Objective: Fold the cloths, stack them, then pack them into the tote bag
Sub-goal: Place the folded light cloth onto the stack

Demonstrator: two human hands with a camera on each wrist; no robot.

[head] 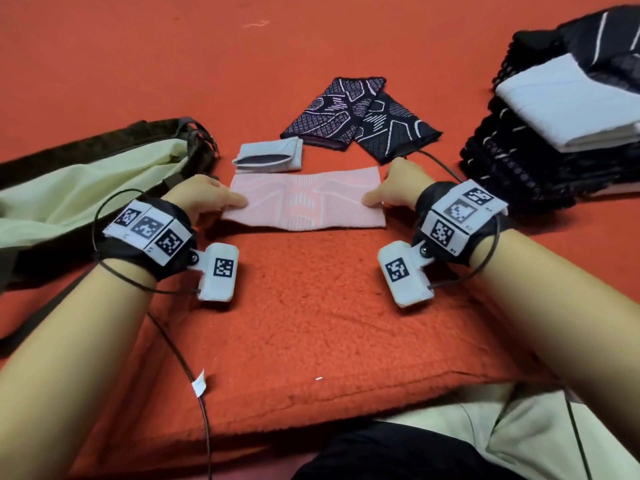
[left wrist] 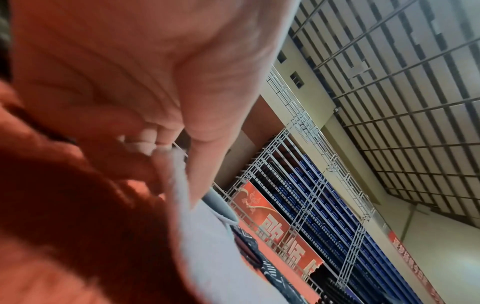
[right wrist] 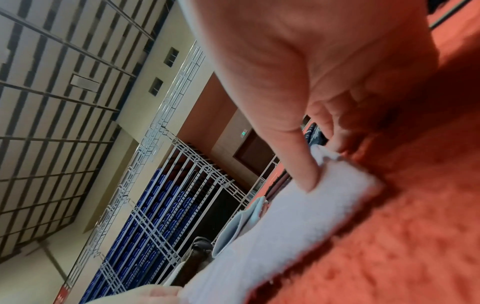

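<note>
A pink patterned cloth (head: 306,202), folded into a long strip, lies on the red fleece pad (head: 311,306) in front of me. My left hand (head: 239,202) pinches its left end, thumb on top and fingers curled beneath, as the left wrist view shows on the cloth (left wrist: 207,236). At the strip's other end my right hand (head: 372,202) pinches the same way, its thumb pressing the cloth (right wrist: 272,226) near the corner. The pale green tote bag (head: 86,188) with dark straps lies slack at the left, beside my left wrist.
Just beyond the pink strip sits a small folded grey cloth (head: 268,155). Two dark patterned cloths (head: 356,116) lie folded further back. A tall stack of dark cloths (head: 519,168) with a white cloth (head: 568,109) on it stands at the right.
</note>
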